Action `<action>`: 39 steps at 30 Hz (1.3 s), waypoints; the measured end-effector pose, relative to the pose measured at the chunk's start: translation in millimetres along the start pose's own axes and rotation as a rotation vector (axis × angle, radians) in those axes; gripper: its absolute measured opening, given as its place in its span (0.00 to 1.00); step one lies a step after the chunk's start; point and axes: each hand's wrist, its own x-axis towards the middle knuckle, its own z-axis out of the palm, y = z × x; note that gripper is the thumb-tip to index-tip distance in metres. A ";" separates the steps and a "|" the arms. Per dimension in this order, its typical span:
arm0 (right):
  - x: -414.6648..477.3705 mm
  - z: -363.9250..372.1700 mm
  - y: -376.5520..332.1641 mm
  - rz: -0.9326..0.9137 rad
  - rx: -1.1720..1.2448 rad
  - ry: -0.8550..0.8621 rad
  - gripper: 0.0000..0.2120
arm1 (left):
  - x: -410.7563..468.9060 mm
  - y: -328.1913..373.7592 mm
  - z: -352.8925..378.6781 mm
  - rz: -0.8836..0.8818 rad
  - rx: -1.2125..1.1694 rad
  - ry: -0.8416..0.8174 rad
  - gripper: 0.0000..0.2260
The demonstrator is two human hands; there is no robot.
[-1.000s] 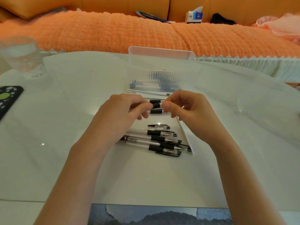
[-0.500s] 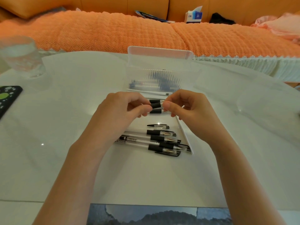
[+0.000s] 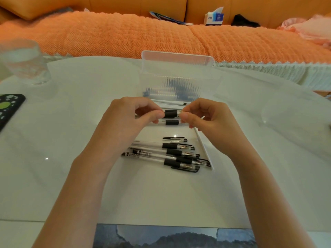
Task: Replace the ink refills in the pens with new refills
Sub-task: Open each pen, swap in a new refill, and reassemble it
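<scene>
Held pen [image 3: 171,114]: it is kept level above the middle of the surface [image 3: 71,176], toward the far edge and just in front of the clear plastic case [image 3: 177,81]. The barrel is transparent. A black rubber sleeve is seen in the gap between the two hands.

Left hand [image 3: 125,120]: the grip is closed on the barrel side of the held pen, which is pinched between thumb and forefinger. The other fingers are curled.

Right hand [image 3: 206,119]: the grip is closed on the tip side of the held pen, pinched right beside the sleeve (the tip itself is hidden by the fingertips). Whether the pen's parts are joined or apart cannot be told.

Second pen [image 3: 172,122]: it is laid on the surface just on the near side of the held pen, parallel to it. Both of its ends are covered by the hands.

Loose pens [image 3: 179,153]: a bunch is laid closer to the near edge, roughly parallel and touching or overlapping, with tips pointed toward the right edge. A short clear piece with a black clip [image 3: 175,139] is laid just beyond the bunch.

Clear plastic case: it is stood at mid-width near the far edge with the lid raised. Thin sticks are seen through the ribbed wall, but they are blurred.

Glass [image 3: 25,63]: placed at the far left corner.

Phone [image 3: 9,110]: a dark phone with green spots is laid at the left edge.

Sofa [image 3: 125,36]: it is covered in orange and seen past the far edge, with a tissue box [image 3: 214,17] set on it.
</scene>
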 end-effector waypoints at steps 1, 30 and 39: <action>-0.2 -0.5 0.3 0.003 0.002 -0.003 0.05 | -0.3 0.1 -0.8 -0.004 0.002 0.002 0.02; -4.6 -19.2 6.8 0.069 -0.062 0.062 0.06 | -1.0 -4.6 -7.0 -0.010 0.050 0.018 0.01; -4.2 -11.7 0.9 0.026 -0.027 0.016 0.05 | -0.5 -3.1 -3.3 0.004 0.045 0.006 0.01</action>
